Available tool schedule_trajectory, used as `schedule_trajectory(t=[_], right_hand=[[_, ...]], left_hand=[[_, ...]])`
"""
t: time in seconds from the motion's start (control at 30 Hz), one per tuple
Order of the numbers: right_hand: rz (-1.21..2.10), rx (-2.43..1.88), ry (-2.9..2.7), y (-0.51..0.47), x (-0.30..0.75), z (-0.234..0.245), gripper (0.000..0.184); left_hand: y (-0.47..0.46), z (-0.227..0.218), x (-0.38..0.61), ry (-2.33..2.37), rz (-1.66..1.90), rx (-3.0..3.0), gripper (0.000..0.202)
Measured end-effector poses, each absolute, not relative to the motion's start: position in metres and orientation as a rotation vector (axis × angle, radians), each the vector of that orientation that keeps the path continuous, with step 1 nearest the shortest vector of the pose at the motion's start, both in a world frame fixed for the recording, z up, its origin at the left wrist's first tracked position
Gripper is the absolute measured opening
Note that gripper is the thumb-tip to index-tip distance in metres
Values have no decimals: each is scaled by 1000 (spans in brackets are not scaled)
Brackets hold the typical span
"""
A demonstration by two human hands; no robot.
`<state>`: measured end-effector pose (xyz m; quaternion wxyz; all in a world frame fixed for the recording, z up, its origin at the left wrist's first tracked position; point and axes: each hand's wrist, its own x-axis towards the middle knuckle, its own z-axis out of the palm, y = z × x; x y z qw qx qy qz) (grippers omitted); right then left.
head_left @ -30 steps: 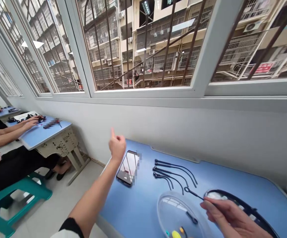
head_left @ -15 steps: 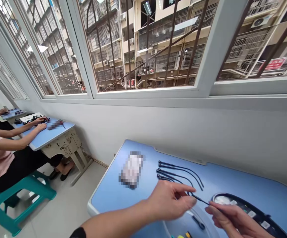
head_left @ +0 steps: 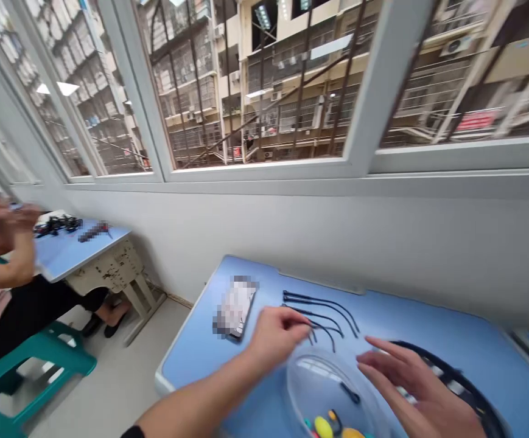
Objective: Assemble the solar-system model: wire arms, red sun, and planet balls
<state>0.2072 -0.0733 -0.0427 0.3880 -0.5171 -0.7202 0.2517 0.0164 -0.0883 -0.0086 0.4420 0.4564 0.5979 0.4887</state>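
My left hand [head_left: 282, 333] is over the blue table, its fingers pinched together on a thin black cord [head_left: 312, 338], most of which the hand hides. Several similar cords [head_left: 325, 302], each gently bent, lie side by side just beyond the fingers. My right hand [head_left: 417, 389], slightly blurred, has its fingers spread and nothing in it. It hovers by the right side of a clear round plastic tub [head_left: 291, 389]. Inside that tub are a short black piece [head_left: 350, 393], a yellow-green piece [head_left: 323, 427] and other small coloured bits.
A phone-like flat object [head_left: 237, 307], partly pixelated, lies left of the cords. Behind my right hand is a black curved-rimmed object [head_left: 451, 368]. Wall and window [head_left: 264, 173] border the table. A person [head_left: 6, 274] sits on a teal stool [head_left: 40, 371] at another desk.
The cord stretched between both hands has left my right hand, which has opened. My left hand has moved left toward the row of cords. The seated person has raised their hands.
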Motion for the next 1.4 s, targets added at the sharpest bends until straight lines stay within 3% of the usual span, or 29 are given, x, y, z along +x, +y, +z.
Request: schedule_trajectory(t=[0.07,0.17,0.37,0.73,1.4], right_hand=[[544,-1317,-1910,-71,208,-37,21],[480,-1337,-2077,-68,208,-38,20],[593,-1392,-2301,-73,204,-42,8],[562,-1382,-2406,-79,198,-34,15],[588,-1384,-2357,-78,198,-34,17]], left_hand=[[-85,-14,5,1581,1273,1152,14],[-80,-29,-8,1765,1268,1258,12],[-76,-49,-10,1938,1022,1483,17],[-66,-63,-2,2020,798,1689,22],[-62,-62,0,2066,907,1808,21]])
